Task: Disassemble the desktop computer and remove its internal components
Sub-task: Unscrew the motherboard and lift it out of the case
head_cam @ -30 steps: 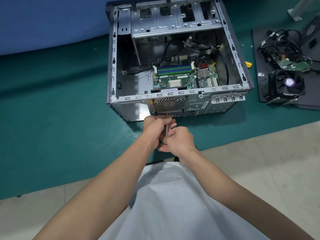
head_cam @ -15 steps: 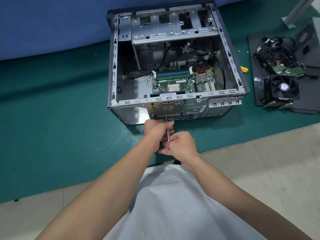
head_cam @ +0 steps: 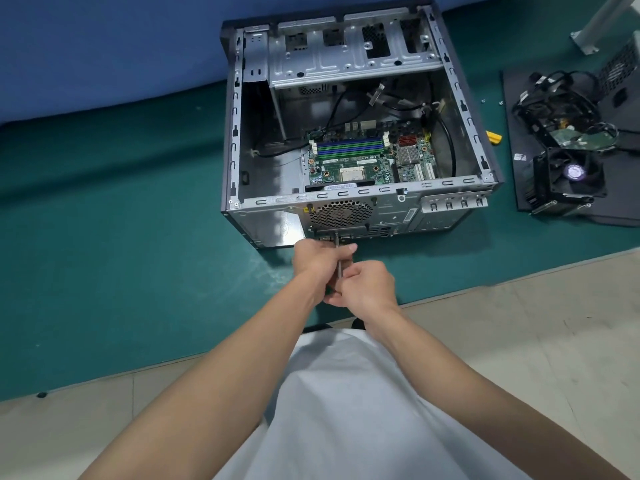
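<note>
Desktop computer case (head_cam: 236, 133) lying on its side on the green surface (head_cam: 121, 237), open face upward, midway along the far edge and close against the blue backdrop (head_cam: 104, 46). Rear panel turned toward the near edge, with the round fan grille (head_cam: 341, 213) left of centre. Inside, flat on the bottom wall: green motherboard (head_cam: 360, 168) with blue and green memory slots (head_cam: 349, 147), a small finned heatsink (head_cam: 407, 155) just beside them on the right-edge side, and loose black cables (head_cam: 446, 140) looping above the board. Bare metal drive cage (head_cam: 346, 60) spanning the far end of the case.

Left hand (head_cam: 317, 259) clamped round the upper shaft of a screwdriver (head_cam: 338, 264), thumb laid across it, touching the rear panel just below the fan grille. Right hand (head_cam: 367, 285) just behind the left, toward the near edge, fingers curled round the handle end, handle itself hidden. Short length of bare shaft visible between the two hands; tip set against the port area under the grille, exact fastener too small to tell.

Toward the right edge, well apart from the case: black panel (head_cam: 510, 109) carrying a black cooler fan (head_cam: 571, 174) and, beyond it, a tangle of wiring with a drive (head_cam: 568, 123). Small yellow object (head_cam: 493, 137) on the surface just beside the right wall of the case. White garment (head_cam: 346, 410) and both bare forearms in the foreground, over pale floor tiles (head_cam: 536, 323).
</note>
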